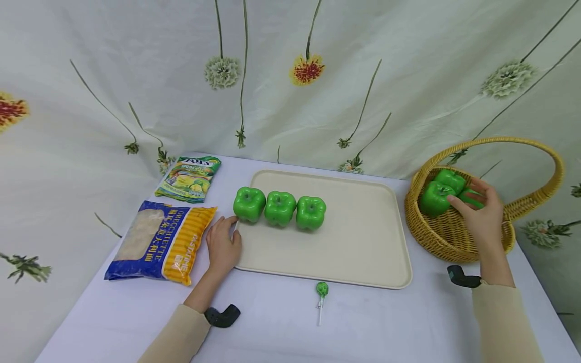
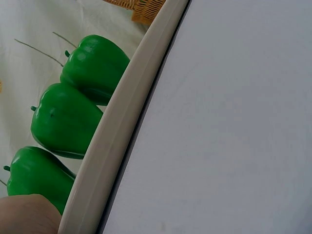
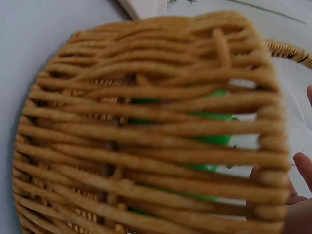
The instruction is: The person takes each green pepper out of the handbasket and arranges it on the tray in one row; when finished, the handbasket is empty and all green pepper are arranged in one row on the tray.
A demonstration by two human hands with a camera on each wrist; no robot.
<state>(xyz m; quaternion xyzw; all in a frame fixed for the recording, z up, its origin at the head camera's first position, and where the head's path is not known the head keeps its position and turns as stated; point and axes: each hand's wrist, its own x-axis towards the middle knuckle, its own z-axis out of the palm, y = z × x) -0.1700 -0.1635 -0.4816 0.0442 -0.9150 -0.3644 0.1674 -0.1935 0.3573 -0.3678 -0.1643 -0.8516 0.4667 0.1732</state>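
Observation:
My left hand [image 1: 224,247] rests at the left edge of a beige tray [image 1: 358,252], its fingertips close to the leftmost of three green bell peppers [image 1: 249,204] standing in a row. In the left wrist view, part of that hand shows below the nearest bell pepper [image 2: 36,175], beside the tray rim [image 2: 105,146]. Inside a wicker basket [image 1: 419,229] at the right, my right hand [image 1: 486,217] holds a green bell pepper [image 1: 472,198] between thumb and fingers, partly hiding it. Two more bell peppers [image 1: 436,198] lie beside it. Basket weave [image 3: 146,131] blocks most of the right wrist view.
A blue and yellow pasta bag [image 1: 159,242] and a green candy packet [image 1: 189,179] lie left of the tray. A green lollipop [image 1: 322,297] lies in front of the tray. The basket's tall handle [image 1: 504,141] arches above the right hand. Floral cloth hangs behind the table.

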